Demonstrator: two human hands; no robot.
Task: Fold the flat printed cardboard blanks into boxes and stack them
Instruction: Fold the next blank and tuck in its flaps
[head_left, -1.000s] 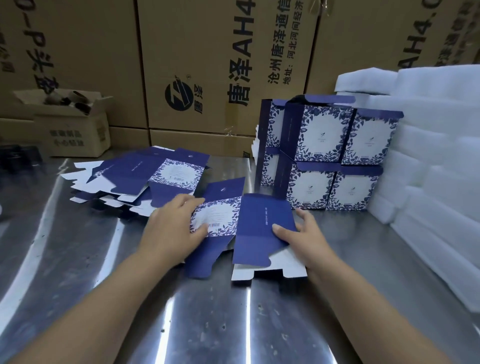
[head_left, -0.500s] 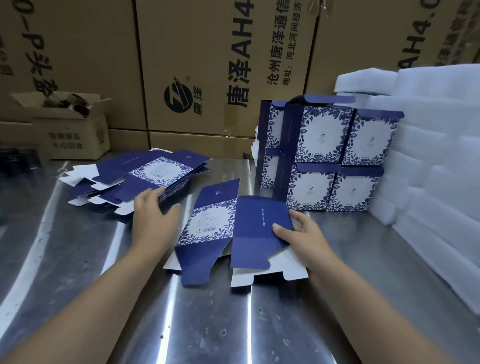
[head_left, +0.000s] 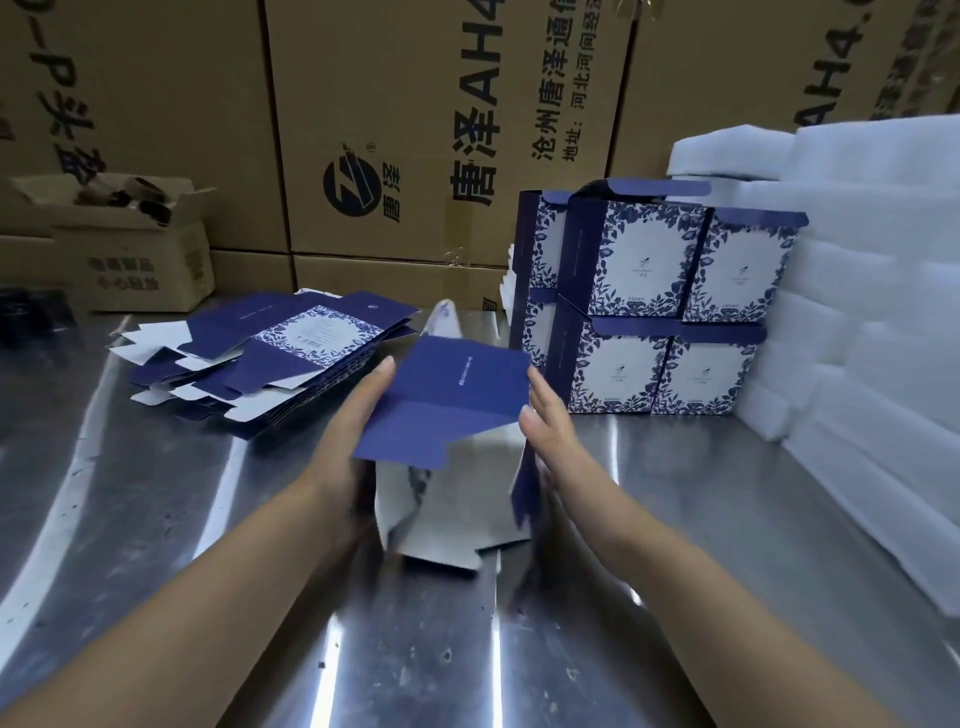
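So both hands are on one blank (head_left: 447, 395) right now, raised off the steel table (head_left: 675, 519) at roughly dead centre of the view. The left hand (head_left: 348, 447) presses flat against its 9 o'clock side, fingers straight, and the right hand (head_left: 545, 421) does the same at 3 o'clock. Neither one is pinching anything; it's an open-palm squeeze from both sides, with the blank sandwiched between them. It looks like it's popping from flat into a tube, navy panel on top, white inside and loose flaps hanging toward 6 o'clock.

My read on the material is thin printed card, super light, with a coated face that's probably a bit slick. It'll be stiff along the panels and floppy at the scored creases, so I'd push on the side panels near the creases, not on the flaps. Squeeze mid-panel too hard and you'd likely dent it or put a crease in the print.

The pile (head_left: 270, 358) of flats sits at about 10 o'clock from the hands, fanned out messily. The finished boxes (head_left: 660, 306) are at 1 o'clock, two high, lids partly up, right against the white foam sheets (head_left: 857, 322) at 3 o'clock. Big brown cartons (head_left: 415, 130) wall off the whole back at 12.

There are still plenty of flats to go, I'd guess. This one needs its bottom flaps tucked in next.
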